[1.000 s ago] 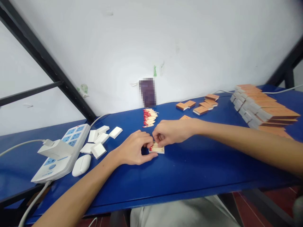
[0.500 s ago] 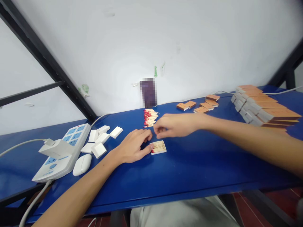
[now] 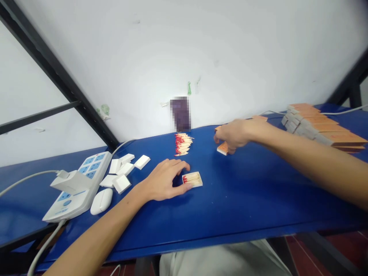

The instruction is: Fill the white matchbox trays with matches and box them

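Left grip (image 3: 165, 181) is opened loosely and rested against the match-filled tray (image 3: 197, 186) on the counter (image 3: 230, 203), apparently to steady it; an orange box (image 3: 222, 148) is half-hidden under the right grip (image 3: 225, 140), whose closure cannot be told.

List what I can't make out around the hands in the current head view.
All in the head view:
- Right hand: whether it grips the near orange box; the hand covers the contact.
- Loose orange boxes: their number; the right hand and forearm block them.
- White tray: its near left corner, behind the left hand's thumb.
- Match pile: the count; matches overlap, too small.
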The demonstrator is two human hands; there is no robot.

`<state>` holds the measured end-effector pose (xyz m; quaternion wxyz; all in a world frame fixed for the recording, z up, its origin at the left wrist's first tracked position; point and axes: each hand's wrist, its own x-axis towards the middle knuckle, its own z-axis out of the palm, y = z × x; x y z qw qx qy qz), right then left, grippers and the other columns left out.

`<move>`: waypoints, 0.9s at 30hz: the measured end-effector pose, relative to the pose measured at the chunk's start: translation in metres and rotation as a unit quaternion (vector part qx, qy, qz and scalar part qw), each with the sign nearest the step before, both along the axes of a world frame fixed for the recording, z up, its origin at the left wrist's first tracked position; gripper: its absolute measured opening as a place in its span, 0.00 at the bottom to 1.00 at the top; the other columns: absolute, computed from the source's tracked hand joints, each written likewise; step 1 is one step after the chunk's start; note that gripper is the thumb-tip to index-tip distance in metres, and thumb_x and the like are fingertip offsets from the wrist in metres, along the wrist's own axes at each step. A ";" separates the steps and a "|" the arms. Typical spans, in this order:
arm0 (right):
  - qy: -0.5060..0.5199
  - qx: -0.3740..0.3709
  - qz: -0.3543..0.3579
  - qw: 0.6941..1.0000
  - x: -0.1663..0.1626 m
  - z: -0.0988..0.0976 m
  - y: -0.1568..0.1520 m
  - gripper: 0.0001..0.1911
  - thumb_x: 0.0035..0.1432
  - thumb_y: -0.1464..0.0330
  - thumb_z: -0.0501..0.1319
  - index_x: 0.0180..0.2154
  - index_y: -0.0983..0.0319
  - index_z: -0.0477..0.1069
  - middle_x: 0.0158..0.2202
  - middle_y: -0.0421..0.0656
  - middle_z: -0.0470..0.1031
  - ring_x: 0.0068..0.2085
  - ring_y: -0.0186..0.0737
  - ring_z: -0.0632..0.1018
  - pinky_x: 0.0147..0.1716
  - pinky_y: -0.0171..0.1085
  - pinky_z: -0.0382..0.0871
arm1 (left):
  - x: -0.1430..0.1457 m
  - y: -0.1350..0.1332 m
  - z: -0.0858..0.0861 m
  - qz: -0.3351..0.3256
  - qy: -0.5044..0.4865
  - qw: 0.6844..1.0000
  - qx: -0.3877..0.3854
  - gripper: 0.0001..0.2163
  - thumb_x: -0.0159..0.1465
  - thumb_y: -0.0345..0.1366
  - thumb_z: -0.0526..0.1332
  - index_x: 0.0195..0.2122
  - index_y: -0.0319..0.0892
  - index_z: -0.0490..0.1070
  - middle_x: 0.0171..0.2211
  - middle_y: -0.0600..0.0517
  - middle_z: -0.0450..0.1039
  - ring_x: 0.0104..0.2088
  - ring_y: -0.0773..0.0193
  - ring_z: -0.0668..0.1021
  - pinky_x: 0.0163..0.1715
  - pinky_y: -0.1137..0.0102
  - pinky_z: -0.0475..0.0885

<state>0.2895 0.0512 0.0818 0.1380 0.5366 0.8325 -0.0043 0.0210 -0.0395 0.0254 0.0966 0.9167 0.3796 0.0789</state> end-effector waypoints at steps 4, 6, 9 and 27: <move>-0.137 -0.050 -0.020 0.989 -0.017 0.001 -0.010 0.16 0.44 0.74 0.68 0.39 0.61 0.77 0.42 0.51 0.75 0.35 0.50 0.78 0.33 0.44 0.65 | 0.002 -0.002 0.001 -0.012 0.017 1.000 0.016 0.19 0.59 0.53 0.61 0.43 0.44 0.65 0.37 0.53 0.71 0.38 0.59 0.73 0.43 0.63 0.62; -0.135 -0.054 -0.014 0.989 -0.018 0.003 -0.013 0.18 0.44 0.73 0.67 0.41 0.59 0.76 0.42 0.50 0.74 0.34 0.49 0.77 0.32 0.43 0.64 | 0.004 -0.001 0.000 -0.008 0.025 0.999 0.026 0.16 0.61 0.50 0.60 0.41 0.44 0.66 0.35 0.53 0.71 0.37 0.60 0.73 0.42 0.64 0.62; -0.084 -0.078 0.023 0.993 -0.017 0.004 -0.017 0.22 0.41 0.68 0.68 0.43 0.56 0.74 0.39 0.45 0.75 0.33 0.46 0.75 0.31 0.40 0.61 | 0.004 0.002 -0.002 0.015 0.032 0.999 0.040 0.15 0.62 0.50 0.58 0.40 0.44 0.66 0.33 0.53 0.71 0.34 0.60 0.73 0.39 0.65 0.63; 0.100 -0.077 0.275 0.953 -0.039 -0.013 -0.031 0.21 0.53 0.51 0.61 0.39 0.61 0.74 0.33 0.44 0.74 0.32 0.40 0.71 0.28 0.36 0.54 | -0.002 0.008 -0.003 0.020 0.010 1.000 0.020 0.17 0.63 0.53 0.57 0.34 0.43 0.65 0.29 0.54 0.69 0.29 0.63 0.70 0.33 0.68 0.61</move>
